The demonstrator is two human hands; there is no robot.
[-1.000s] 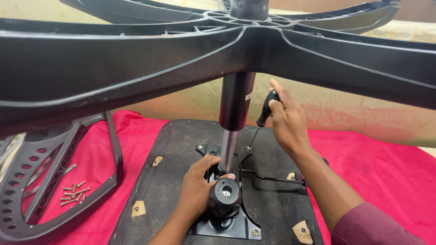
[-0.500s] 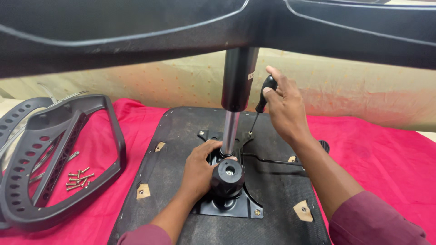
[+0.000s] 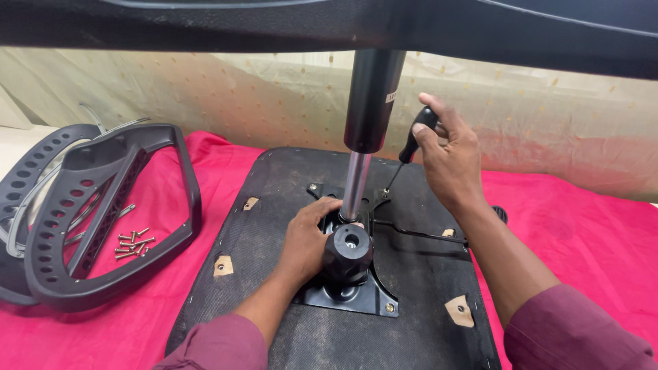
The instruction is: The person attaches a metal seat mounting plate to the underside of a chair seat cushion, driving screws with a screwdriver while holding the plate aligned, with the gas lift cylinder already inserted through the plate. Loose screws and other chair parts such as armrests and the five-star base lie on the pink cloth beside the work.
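Underside of a chair seat pan [image 3: 274, 226], a dark rounded board lying flat on a pink cloth [image 3: 582, 240]; all positions are given relative to this seat pan. At its centre sits a black metal mechanism plate [image 3: 349, 298], from which a gas-lift column [image 3: 356, 185] rises upright, chrome below and black above, to the chair base [image 3: 205, 24] that spans the top of the view. The left hand [image 3: 308, 240] rests on the centre of the seat pan, fingers curled against the foot of the column and beside a black round knob [image 3: 348, 252], which it touches. The right hand [image 3: 449, 161] is raised above the far half of the seat pan and is closed firmly around the black handle of a screwdriver [image 3: 410, 151]; the thin shaft slants down, with its tip at the far edge of the mechanism plate. A thin black lever rod [image 3: 418, 233] runs from the mechanism toward the right edge of the seat pan. To the left of the seat pan, on the cloth, lie a grey perforated backrest frame [image 3: 103, 219] and, within its opening, a small cluster of screws [image 3: 133, 242].
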